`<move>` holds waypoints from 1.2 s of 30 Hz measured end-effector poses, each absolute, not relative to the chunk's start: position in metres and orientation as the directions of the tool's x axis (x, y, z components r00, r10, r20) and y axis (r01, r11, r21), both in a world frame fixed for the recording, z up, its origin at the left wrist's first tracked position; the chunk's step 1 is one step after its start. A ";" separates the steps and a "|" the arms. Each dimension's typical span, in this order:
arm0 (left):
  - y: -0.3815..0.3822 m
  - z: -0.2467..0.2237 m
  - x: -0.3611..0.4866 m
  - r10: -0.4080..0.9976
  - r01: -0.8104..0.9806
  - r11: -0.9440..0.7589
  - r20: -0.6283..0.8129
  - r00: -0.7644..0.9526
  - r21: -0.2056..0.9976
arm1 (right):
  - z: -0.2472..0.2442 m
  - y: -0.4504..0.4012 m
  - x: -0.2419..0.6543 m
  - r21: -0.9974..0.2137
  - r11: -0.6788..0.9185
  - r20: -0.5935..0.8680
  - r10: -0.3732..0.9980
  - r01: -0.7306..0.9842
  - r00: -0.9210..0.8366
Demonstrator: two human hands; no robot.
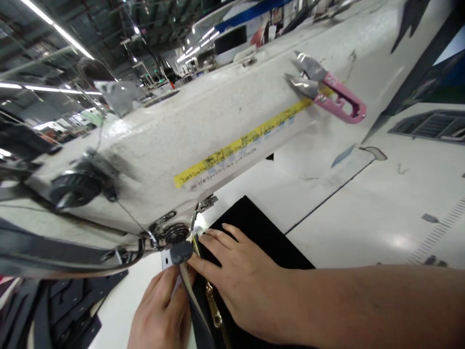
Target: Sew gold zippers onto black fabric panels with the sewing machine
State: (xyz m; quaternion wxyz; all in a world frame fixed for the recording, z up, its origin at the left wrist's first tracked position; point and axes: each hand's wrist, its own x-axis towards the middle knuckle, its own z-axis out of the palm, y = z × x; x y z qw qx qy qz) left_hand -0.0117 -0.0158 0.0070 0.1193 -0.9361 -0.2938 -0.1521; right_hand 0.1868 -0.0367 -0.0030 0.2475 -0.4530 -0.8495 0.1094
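The black piece [261,232] lies flat on the white surface [348,223], one corner pointing toward the lower edge of the sewing machine arm [152,140]. A gold zip [214,305] runs along its left edge, with the pull hanging toward my wrists. My right hand [236,271] is spread palm down on the piece, fingers extended beside the zip teeth; it presses and does not grasp. My left hand [160,310] is bent at the left edge of the piece, beside the needle area. I cannot tell whether it grips, since its fingertips are covered.

Obstruction: a dark rounded knob [181,252] and the grey strip [196,300] below it pass in front of my left fingers and part of the zip. A small lamp [199,222] glows next to the needle area.

The machine arm crosses above the surface. Its front face carries yellow tape [236,145] (handwritten along its length). Pink snips [339,99] sit against the same face at the tape's upper end, blades apart. A printed scale [441,232] marks the surface to the right of the black piece, and a slotted vent [436,127] is set near the base of the machine. Dark cut pieces [65,305] are heaped by the left edge of the surface.
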 end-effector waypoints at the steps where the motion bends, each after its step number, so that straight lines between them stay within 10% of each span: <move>1: -0.017 0.006 -0.011 0.514 0.591 -0.792 0.354 0.781 -0.153 | -0.005 -0.037 0.187 -0.397 0.581 0.325 0.813 0.711 -0.483; 36: -0.022 0.008 0.002 0.566 0.628 -0.777 0.402 0.720 -0.032 | -0.005 -0.043 0.184 -0.218 0.639 0.302 0.763 0.738 -0.572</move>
